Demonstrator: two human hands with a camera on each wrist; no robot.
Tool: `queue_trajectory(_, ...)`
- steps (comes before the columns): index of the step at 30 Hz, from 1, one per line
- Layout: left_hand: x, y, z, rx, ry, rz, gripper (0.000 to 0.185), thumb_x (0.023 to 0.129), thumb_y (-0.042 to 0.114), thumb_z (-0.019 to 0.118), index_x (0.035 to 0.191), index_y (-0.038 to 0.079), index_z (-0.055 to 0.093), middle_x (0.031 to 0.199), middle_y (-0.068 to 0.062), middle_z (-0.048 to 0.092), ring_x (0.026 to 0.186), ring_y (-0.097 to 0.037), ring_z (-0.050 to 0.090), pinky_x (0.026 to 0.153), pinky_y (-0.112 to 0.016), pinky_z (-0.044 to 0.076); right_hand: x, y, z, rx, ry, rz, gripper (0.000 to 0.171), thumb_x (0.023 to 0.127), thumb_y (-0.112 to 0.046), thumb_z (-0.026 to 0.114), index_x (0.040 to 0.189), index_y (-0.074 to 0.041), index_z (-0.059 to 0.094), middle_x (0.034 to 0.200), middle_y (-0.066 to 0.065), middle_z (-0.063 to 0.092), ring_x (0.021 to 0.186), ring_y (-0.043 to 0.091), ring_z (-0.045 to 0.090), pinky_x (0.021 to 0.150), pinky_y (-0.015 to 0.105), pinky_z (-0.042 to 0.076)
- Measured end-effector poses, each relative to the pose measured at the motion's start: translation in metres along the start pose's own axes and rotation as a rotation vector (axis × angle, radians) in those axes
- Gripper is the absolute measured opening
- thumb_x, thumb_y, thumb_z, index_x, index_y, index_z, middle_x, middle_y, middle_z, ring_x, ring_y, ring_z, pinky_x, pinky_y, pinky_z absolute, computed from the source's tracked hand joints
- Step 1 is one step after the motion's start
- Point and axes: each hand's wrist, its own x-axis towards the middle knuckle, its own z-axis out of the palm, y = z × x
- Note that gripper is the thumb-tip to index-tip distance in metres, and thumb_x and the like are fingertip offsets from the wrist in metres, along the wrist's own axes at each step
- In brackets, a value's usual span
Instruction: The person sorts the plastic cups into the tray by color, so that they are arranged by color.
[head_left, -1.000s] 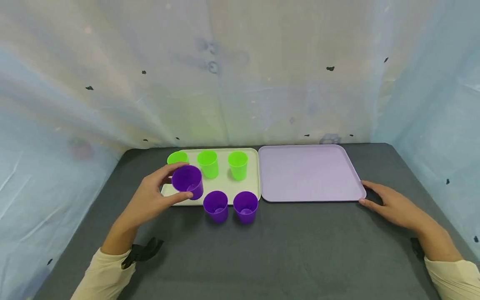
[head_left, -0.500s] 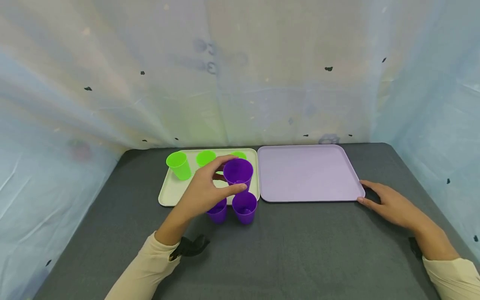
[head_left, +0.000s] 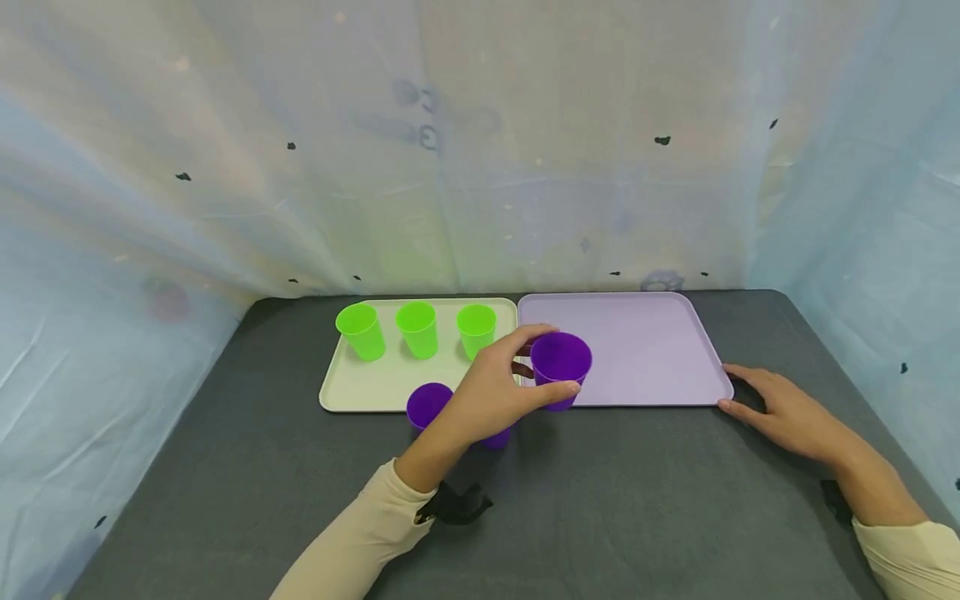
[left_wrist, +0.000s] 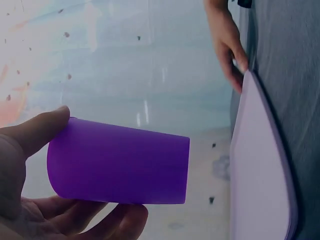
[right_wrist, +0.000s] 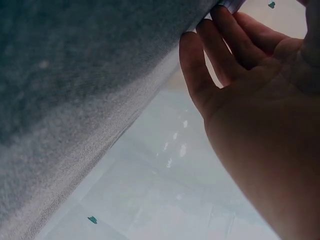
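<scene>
In the head view my left hand (head_left: 491, 387) grips a purple cup (head_left: 562, 362) upright, thumb on the near side and fingers on the far side. The cup overlaps the near left part of a lilac tray (head_left: 652, 350); the left wrist view shows the cup (left_wrist: 120, 162) raised clear of this tray (left_wrist: 260, 175). My right hand (head_left: 783, 408) touches the lilac tray's near right corner with relaxed fingers and thumb. Left of the hand, a second purple cup (head_left: 427, 403) stands at the cream tray's front edge. Another purple cup (head_left: 497, 439) is mostly hidden behind my left hand.
A cream tray (head_left: 360, 392) adjoins the lilac one on the left, with a row of three green cups (head_left: 417, 332) along its back. Both trays lie on a dark grey table (head_left: 600, 517). A pale plastic sheet (head_left: 525, 150) hangs behind and at both sides.
My left hand has carried the purple cup rightward from above the cream tray to over the lilac tray's left part. The right hand stays at the tray corner.
</scene>
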Motion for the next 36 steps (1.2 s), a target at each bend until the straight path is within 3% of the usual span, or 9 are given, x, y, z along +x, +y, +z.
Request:
queue_trajectory(15,0.028,-0.007,0.052,-0.048,0.008,-0.007,0.068,0.079,0.038,0.084,0.139,0.026,0.052,0.124,0.0,0.064,0.101,-0.01,0.061,0.087,-0.027,0.055,0.005,0.0,0.001,0.001,0.021,0.001,0.064,0.095,-0.031,0.068,0.141,0.006,0.046,0.137,0.033,0.051,0.125,0.053,0.044,0.095,0.064,0.035)
queue_trajectory(22,0.04,-0.014,0.079,-0.098,0.012,-0.036,0.067,0.078,0.034,0.085,0.136,0.023,0.055,0.124,0.002,0.064,0.102,-0.01,0.061,0.078,-0.019,0.052,0.005,0.002,0.003,-0.003,0.035,0.005,0.063,0.094,-0.032,0.068,0.14,0.007,0.047,0.135,0.033,0.052,0.124,0.052,0.045,0.094,0.064,0.034)
queue_trajectory(36,0.079,-0.026,0.127,-0.051,0.077,-0.018,0.064,0.078,0.037,0.085,0.134,0.024,0.057,0.124,0.005,0.066,0.105,-0.004,0.059,0.076,-0.017,0.052,0.007,0.002,0.005,-0.001,0.075,-0.008,0.059,0.092,-0.03,0.071,0.135,0.005,0.052,0.128,0.031,0.057,0.119,0.05,0.049,0.092,0.064,0.037)
